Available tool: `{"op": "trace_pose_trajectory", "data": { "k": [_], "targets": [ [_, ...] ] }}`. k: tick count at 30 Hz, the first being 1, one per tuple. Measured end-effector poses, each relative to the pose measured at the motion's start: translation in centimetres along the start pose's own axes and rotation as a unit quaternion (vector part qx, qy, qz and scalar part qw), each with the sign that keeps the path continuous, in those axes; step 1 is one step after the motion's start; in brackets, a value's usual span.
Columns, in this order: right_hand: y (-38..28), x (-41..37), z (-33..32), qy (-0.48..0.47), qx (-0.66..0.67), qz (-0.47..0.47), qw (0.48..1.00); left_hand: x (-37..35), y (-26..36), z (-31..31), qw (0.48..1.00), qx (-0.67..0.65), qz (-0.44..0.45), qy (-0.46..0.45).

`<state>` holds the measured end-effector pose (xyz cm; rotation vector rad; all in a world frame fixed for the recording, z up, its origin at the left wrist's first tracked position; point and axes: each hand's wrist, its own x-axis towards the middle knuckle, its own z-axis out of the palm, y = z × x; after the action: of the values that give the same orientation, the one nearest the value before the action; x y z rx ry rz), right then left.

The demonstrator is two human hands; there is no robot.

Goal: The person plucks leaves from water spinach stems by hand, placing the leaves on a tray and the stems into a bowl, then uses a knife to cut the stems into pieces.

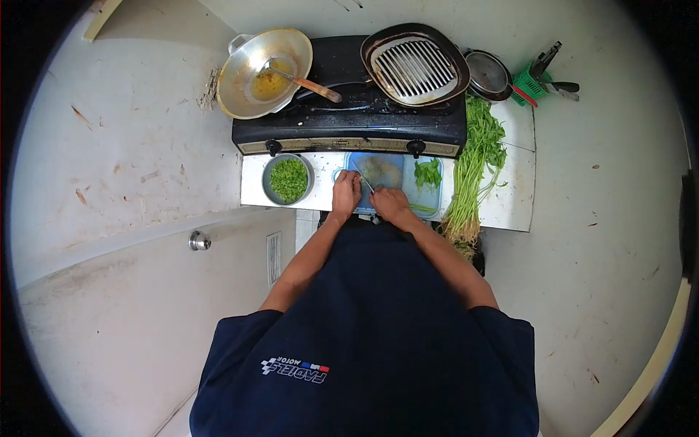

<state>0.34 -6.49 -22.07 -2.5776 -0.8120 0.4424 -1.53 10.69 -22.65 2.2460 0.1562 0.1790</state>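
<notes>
My right hand (390, 204) is closed round the handle of a knife (365, 178), whose blade slants up and left across the blue cutting board (413, 192). Just left of the blade, my left hand (346, 192) has its fingers curled together at the board's left edge. What they pinch, if anything, is too small to make out. A few green leaves (427, 173) lie on the board's right part, with some thin green stems (422, 208) near its front edge. Left of my hands stands a grey bowl (309, 191) of finely chopped greens (288, 180).
Behind the board is a black gas stove (335, 131), carrying a wok (231, 81) with a wooden-handled spatula (317, 89) and a grill pan (415, 67). Leafy greens with roots (477, 160) lie at right. A small pan (489, 74) and green utensil basket (529, 86) stand behind.
</notes>
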Motion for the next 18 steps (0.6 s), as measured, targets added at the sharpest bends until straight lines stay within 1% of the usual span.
{"op": "trace_pose_trajectory", "data": {
  "k": [1,4,6,10,13,16,18],
  "targets": [
    [0.0,0.0,0.1,0.002,-0.005,-0.001,1.0,0.0,0.1,-0.1,1.0,-0.004,-0.002,0.001],
    [0.0,-0.3,-0.2,0.0,-0.014,0.006,1.0,0.0,0.2,-0.4,0.999,0.036,0.002,-0.02],
    [0.3,-1.0,-0.4,-0.016,-0.011,0.024,1.0,0.0,-0.1,-0.4,0.999,0.03,0.03,-0.012],
    [0.8,-1.2,-0.3,0.001,-0.004,0.022,1.0,0.2,-0.8,-0.6,0.998,0.018,0.061,-0.024],
    [0.7,-1.1,-0.3,0.004,-0.002,0.016,1.0,0.3,-0.8,-1.1,0.995,0.049,0.083,-0.037],
    [0.4,-1.0,-0.2,-0.003,0.001,0.015,1.0,0.3,-0.9,-0.9,0.998,0.003,0.036,-0.053],
    [0.4,-1.0,-0.2,-0.006,0.003,0.014,1.0,0.3,-1.1,-0.8,0.998,0.0,0.032,-0.058]
  ]
}}
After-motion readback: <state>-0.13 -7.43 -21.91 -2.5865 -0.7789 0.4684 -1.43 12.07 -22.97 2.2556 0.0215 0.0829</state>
